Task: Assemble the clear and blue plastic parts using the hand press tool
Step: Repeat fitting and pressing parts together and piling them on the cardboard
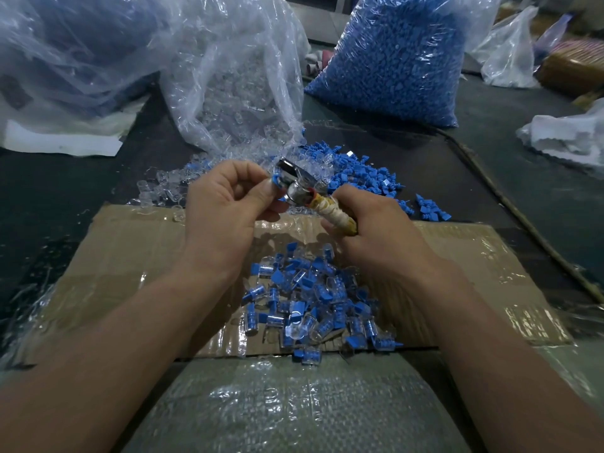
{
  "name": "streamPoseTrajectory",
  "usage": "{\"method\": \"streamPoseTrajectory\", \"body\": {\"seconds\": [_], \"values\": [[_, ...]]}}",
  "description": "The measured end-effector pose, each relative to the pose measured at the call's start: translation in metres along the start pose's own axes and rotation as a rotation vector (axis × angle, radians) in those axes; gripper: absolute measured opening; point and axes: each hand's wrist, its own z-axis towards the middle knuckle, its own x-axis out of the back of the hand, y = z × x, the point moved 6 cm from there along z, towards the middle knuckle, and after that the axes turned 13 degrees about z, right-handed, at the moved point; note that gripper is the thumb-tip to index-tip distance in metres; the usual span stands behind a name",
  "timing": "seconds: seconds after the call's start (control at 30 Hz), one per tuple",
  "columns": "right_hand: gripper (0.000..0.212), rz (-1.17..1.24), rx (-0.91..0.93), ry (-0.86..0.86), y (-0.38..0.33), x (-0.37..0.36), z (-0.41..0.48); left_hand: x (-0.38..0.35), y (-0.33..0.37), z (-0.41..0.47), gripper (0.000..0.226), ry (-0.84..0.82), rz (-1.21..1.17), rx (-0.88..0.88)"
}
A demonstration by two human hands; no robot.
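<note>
Working over cardboard sheet (130, 250) on counter (65, 191), with joined pieces (310, 299) heaped at near edge and loose clear parts (163, 188) and blue parts (359, 174) crowding far edge. Pinching single blue part (275, 181) against press tool (300, 188) head with curled fingers of left hand (225, 197); gripping wrapped handle in fist of right hand (369, 223), both raised off sheet.

I am holding the press (300, 188) over the far edge of the card (114, 256), my right grip (376, 223) on its handle, my left grip (225, 204) pinching a part (276, 181) at its head. The card is lying on the counter (425, 165), carrying the joined pieces (310, 302) between my forearms. Behind it, loose shells (163, 184) are lying left, loose plugs (362, 174) right. Behind those, the shell bag (235, 86) is sitting midway, the plug bag (402, 60) to its right, a third bag (65, 44) far left.
</note>
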Motion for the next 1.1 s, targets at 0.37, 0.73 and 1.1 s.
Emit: {"method": "streamPoseTrajectory", "body": {"seconds": [0.37, 0.73, 1.1], "values": [[0.017, -0.059, 0.002, 0.033, 0.001, -0.002, 0.002, 0.002, -0.001, 0.0, 0.017, 0.015, 0.031, 0.003], [0.035, -0.093, 0.014, 0.019, 0.017, 0.006, 0.004, 0.014, -0.006, 0.008, 0.015, 0.085, -0.035, 0.087], [0.055, -0.073, -0.129, -0.069, 0.026, 0.009, 0.002, -0.018, 0.004, -0.01, 0.017, -0.467, 0.14, 0.06]]}}
